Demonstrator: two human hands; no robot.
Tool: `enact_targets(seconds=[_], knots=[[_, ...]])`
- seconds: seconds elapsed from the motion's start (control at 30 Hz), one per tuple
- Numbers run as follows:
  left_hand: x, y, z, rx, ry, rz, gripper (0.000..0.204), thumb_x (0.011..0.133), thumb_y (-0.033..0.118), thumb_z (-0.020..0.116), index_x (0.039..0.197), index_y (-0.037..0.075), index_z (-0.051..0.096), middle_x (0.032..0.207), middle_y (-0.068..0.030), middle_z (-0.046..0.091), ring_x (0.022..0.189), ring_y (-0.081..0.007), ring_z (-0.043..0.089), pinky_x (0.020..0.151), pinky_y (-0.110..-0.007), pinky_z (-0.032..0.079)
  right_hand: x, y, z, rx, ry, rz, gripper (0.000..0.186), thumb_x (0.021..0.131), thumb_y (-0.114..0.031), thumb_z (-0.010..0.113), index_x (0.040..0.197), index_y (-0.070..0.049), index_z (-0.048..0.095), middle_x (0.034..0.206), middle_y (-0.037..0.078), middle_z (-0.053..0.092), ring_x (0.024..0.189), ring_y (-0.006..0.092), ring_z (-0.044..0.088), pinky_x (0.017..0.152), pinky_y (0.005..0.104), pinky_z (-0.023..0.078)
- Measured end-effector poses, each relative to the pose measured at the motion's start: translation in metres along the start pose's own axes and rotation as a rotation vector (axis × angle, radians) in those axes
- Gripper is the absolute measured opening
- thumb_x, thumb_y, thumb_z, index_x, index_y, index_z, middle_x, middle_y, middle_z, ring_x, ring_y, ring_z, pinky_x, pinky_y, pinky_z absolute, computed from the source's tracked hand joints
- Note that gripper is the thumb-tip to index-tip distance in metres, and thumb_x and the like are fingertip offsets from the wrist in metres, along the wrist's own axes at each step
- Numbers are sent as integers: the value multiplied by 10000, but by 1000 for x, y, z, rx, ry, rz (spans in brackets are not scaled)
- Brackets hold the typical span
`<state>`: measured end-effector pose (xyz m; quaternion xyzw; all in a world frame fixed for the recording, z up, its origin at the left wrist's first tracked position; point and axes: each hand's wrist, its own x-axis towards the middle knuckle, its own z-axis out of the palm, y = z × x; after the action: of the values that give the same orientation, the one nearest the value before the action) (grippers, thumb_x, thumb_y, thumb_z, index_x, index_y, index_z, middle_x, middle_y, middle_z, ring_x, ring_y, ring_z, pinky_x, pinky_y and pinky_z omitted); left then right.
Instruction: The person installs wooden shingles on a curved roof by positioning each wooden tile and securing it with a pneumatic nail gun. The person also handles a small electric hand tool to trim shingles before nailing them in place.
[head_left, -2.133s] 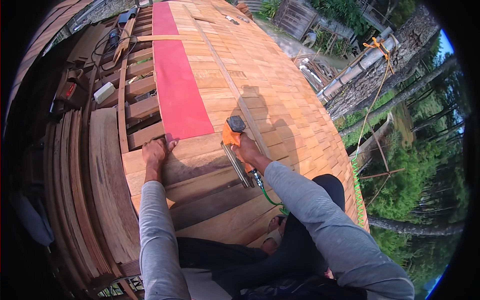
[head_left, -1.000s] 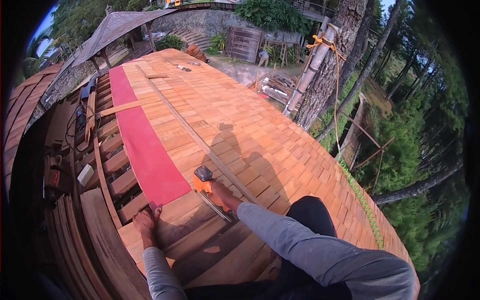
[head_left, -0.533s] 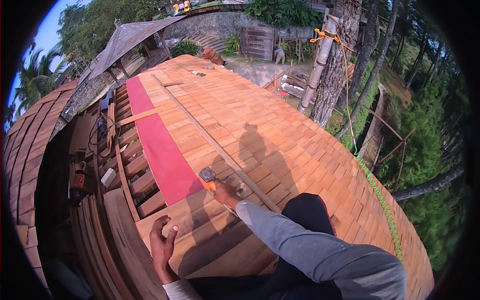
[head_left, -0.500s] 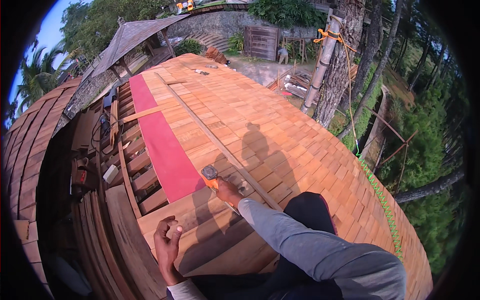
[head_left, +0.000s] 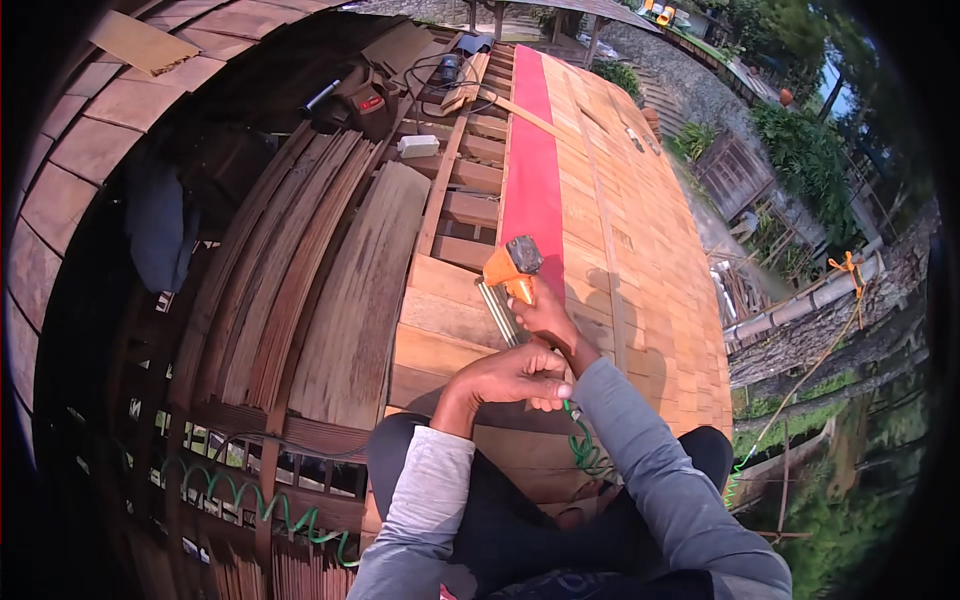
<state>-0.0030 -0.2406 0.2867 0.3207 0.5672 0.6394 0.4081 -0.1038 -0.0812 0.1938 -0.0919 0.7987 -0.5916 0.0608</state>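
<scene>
While our right hand (head_left: 545, 312) clamps the nailer (head_left: 500, 268) by the near end of the red strip (head_left: 535, 170), our left hand (head_left: 512, 378) is curled, hold unclear; hose (head_left: 581, 448) coiled near our foot (head_left: 572, 516) could snag.

Handle of orange nail gun (head_left: 503, 268) mostly hidden inside right hand (head_left: 545, 312). Left hand (head_left: 510, 376) curled, palm out of sight; cannot tell whether it pinches anything. Top of green hose (head_left: 582, 446) lost behind left hand. Foot (head_left: 580, 508) partly covered by dark trousers (head_left: 500, 528). Both grey sleeves (head_left: 425, 490) cut by lower edge. Small items (head_left: 634, 138) far up roof (head_left: 685, 310) too small to identify. Trees (head_left: 850, 520) at right blurred, dim near curved rim.
</scene>
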Motion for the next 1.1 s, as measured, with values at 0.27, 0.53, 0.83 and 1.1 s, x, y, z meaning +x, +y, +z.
enact_targets(seconds=[0.27, 0.53, 0.83, 1.1], knots=[[10, 20, 7, -89, -45, 254, 434, 986, 445, 762, 836, 53, 650, 787, -14, 685, 705, -91, 627, 620, -257, 490, 53, -38, 38, -64, -170, -9, 395, 968, -134, 698, 1275, 50, 531, 970, 70, 652, 653, 133, 612, 594, 345, 536], [3, 22, -2, -130, -59, 280, 413, 989, 403, 777, 827, 50, 636, 768, 1, 661, 700, -74, 606, 618, -248, 474, 55, -45, 63, -105, -214, 39, 319, 1004, -102, 675, 1293, -37, 556, 1045, 3, 666, 680, 75, 548, 597, 273, 497], [15, 33, 0, -197, -15, 282, 488, 933, 485, 802, 795, 45, 640, 794, -36, 668, 718, -111, 627, 666, -264, 501, 51, -36, 52, -259, -50, -212, 324, 1012, -142, 695, 1270, 27, 596, 1042, 146, 705, 925, 209, 659, 857, 396, 548], [-4, 26, -7, -235, 128, 419, 523, 905, 523, 788, 743, 69, 585, 777, -111, 667, 686, -172, 592, 648, -303, 467, 63, -50, 78, -63, 1, 23, 445, 933, -118, 716, 1315, 11, 527, 1010, 222, 720, 776, 281, 747, 686, 429, 588]])
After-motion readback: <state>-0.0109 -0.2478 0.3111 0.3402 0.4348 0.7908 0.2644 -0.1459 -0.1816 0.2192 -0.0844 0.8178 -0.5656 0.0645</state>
